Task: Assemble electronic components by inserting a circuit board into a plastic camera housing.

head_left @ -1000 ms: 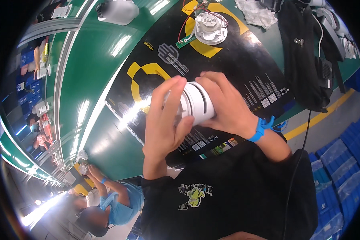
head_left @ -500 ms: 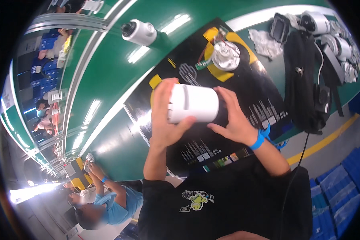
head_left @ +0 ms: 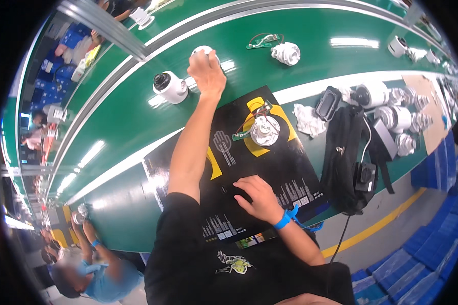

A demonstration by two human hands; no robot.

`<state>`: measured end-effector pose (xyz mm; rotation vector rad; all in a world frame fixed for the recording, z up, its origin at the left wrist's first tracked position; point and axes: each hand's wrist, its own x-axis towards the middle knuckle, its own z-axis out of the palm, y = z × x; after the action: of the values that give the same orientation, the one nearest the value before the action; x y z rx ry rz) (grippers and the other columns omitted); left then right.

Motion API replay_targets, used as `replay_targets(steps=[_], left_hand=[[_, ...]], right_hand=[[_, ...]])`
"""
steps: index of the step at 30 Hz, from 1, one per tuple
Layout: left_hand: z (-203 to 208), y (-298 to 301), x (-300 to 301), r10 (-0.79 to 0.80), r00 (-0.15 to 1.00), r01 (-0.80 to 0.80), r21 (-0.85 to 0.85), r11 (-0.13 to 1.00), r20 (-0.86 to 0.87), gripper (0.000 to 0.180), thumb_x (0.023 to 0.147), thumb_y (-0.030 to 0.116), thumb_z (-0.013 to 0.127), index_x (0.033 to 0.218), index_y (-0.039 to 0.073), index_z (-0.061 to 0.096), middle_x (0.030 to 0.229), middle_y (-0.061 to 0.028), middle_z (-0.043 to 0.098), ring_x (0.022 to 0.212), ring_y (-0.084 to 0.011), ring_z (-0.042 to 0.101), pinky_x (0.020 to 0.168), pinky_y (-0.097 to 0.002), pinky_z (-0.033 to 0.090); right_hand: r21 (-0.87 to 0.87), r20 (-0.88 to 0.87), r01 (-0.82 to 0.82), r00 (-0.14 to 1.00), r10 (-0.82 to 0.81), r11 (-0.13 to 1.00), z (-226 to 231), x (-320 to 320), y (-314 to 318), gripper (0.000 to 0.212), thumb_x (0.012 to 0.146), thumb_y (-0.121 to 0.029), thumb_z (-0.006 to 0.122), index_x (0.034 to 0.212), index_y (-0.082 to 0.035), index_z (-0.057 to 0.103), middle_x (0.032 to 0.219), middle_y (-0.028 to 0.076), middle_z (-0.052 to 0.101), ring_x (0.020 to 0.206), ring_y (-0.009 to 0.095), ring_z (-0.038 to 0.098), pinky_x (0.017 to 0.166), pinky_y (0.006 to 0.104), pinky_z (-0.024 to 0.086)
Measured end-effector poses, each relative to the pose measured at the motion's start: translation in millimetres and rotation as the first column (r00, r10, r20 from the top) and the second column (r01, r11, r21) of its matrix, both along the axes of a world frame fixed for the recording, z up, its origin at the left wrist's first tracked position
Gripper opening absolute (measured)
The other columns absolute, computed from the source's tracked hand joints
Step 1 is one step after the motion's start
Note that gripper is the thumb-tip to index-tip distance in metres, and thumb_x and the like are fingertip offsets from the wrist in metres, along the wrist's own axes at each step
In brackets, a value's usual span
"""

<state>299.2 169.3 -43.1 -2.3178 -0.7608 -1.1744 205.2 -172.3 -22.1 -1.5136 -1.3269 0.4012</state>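
Observation:
My left hand (head_left: 207, 76) is stretched out over the green work surface, its fingers closed on a white cylindrical housing (head_left: 202, 49) that it largely covers. Just left of it stands a second white housing (head_left: 172, 91) with a black lens-like end. My right hand (head_left: 259, 197), with a blue wrist strap (head_left: 286, 217), hovers above the black mat (head_left: 234, 178); its fingers are apart and hold nothing. Beyond it on the mat sits a round white part (head_left: 265, 130) with red wires and a small green circuit board (head_left: 240, 136).
Another white part (head_left: 286, 53) lies at the back beside a green board (head_left: 262, 42). To the right are a crumpled white cloth (head_left: 309, 121), a black tray (head_left: 328, 103), a black bag (head_left: 343, 157) and several white housings. A co-worker in blue (head_left: 112, 279) works at left.
Both hands were around the white housing over the mat. My left hand has carried it forward onto the green surface; my right hand has let go. The view has shifted too.

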Motion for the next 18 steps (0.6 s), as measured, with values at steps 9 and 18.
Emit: replay_targets(steps=[9, 18], left_hand=[[10, -40, -21, 0.089, 0.986, -0.135, -0.348, 0.928, -0.144, 0.054, 0.074, 0.023, 0.063, 0.123, 0.013, 0.042, 0.131, -0.0164, 0.03, 0.13, -0.0392, 0.022, 0.099, -0.066, 0.021], [115, 81, -146, -0.015, 0.787, -0.418, -0.551, 0.722, -0.617, 0.059, 0.061, 0.047, 0.075, 0.107, 0.015, 0.061, 0.11, -0.0127, 0.059, 0.105, -0.0286, 0.057, 0.084, -0.043, 0.048]], right_hand=[[-0.025, 0.017, -0.018, 1.0, 0.018, 1.0, 1, 2, 1, 0.031, 0.072, -0.008, 0.069, 0.101, -0.003, 0.059, 0.098, 0.011, 0.059, 0.09, 0.029, 0.056, 0.078, 0.0366, 0.046], [-0.007, 0.052, -0.068, 0.996, 0.068, 0.998, 5, 2, 1, 0.032, 0.071, -0.006, 0.07, 0.101, -0.003, 0.06, 0.1, 0.011, 0.06, 0.092, 0.028, 0.057, 0.079, 0.0352, 0.047]])
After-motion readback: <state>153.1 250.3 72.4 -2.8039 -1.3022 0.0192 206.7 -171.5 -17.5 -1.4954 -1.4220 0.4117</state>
